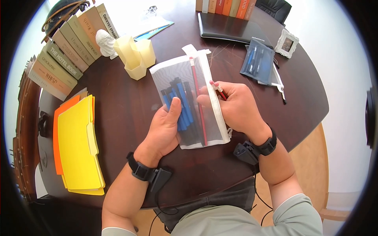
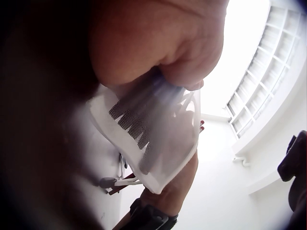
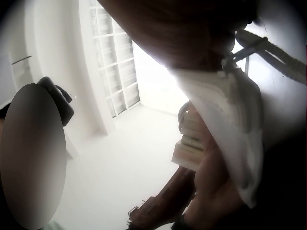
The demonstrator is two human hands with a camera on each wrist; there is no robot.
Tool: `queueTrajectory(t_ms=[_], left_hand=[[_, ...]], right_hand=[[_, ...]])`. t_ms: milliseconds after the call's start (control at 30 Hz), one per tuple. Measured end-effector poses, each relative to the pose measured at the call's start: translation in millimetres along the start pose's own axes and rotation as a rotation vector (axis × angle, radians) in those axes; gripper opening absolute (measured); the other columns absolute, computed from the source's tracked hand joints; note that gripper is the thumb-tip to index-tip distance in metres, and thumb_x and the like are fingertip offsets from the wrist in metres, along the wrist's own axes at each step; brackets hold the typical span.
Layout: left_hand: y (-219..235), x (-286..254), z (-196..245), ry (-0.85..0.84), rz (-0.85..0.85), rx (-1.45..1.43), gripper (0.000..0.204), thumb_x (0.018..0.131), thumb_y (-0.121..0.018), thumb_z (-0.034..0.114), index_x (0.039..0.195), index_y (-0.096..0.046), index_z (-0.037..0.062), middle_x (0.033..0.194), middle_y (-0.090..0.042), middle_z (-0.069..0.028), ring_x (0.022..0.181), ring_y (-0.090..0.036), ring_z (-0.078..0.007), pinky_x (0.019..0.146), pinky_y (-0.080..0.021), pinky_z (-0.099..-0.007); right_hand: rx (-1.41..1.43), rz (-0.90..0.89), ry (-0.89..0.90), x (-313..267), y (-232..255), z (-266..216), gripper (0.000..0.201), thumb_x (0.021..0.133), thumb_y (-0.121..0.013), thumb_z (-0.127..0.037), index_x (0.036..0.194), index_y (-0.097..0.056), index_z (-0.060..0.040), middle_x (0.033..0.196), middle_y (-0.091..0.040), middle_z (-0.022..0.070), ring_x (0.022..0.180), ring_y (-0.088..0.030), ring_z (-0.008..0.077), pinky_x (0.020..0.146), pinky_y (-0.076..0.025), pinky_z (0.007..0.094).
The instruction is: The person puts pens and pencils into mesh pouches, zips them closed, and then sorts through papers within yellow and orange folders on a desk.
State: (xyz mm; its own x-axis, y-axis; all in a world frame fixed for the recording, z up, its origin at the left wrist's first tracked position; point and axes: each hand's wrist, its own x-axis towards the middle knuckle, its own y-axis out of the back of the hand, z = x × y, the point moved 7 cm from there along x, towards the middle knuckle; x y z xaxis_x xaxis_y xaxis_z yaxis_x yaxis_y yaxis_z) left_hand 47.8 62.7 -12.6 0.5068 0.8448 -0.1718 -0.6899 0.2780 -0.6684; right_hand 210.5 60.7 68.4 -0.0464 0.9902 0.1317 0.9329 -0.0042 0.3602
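Observation:
A white mesh zip pouch [image 1: 167,72] is held up over the desk by my left hand [image 1: 161,128], whose thumb lies across its front. Through the mesh show several blue and black pens [image 1: 183,102] and one red pencil [image 1: 199,103] standing lengthwise near the zip side. At that zip edge my right hand [image 1: 244,104] pinches red pencils [image 1: 223,94], their pink eraser ends sticking out toward the pouch. Some of its fingertips show hazily through the mesh. In the left wrist view the pouch [image 2: 165,160] hangs below the left hand [image 2: 158,43].
Yellow folders [image 1: 78,145] lie at the left, near a row of books [image 1: 65,59]. Cream hexagonal holders [image 1: 135,69] and a white bust [image 1: 105,41] stand behind the pouch. A blue pouch [image 1: 258,63], a black laptop [image 1: 232,29] and a picture frame [image 1: 286,43] are at the back right.

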Motion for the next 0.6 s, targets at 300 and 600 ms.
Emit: queueTrajectory(t_ms=[300,600], left_hand=[[8,1,-3,0.015,-0.019,0.07,0.055,0.105,-0.054,0.048,0.138,-0.055,0.0043,0.127,-0.068,-0.0078,0.113,-0.069,-0.0201,0.099,-0.059,-0.0415],[11,3,-4,0.006,0.032,0.013,0.049,0.104,-0.061,0.046,0.128,-0.061,0.004,0.118,-0.07,-0.0041,0.104,-0.069,-0.0152,0.093,-0.059,-0.0359]], right_hand=[[-0.16,-0.002,0.075,-1,-2,-6,0.026,0.088,-0.081,-0.023,0.098,-0.077,0.0009,0.079,-0.07,0.02,0.061,-0.058,0.026,0.063,-0.051,0.0336],[-0.131,-0.094,0.191,-3,-14,2,0.023,0.089,-0.078,-0.02,0.103,-0.077,-0.0015,0.084,-0.07,0.0223,0.065,-0.062,0.0347,0.065,-0.053,0.0356]])
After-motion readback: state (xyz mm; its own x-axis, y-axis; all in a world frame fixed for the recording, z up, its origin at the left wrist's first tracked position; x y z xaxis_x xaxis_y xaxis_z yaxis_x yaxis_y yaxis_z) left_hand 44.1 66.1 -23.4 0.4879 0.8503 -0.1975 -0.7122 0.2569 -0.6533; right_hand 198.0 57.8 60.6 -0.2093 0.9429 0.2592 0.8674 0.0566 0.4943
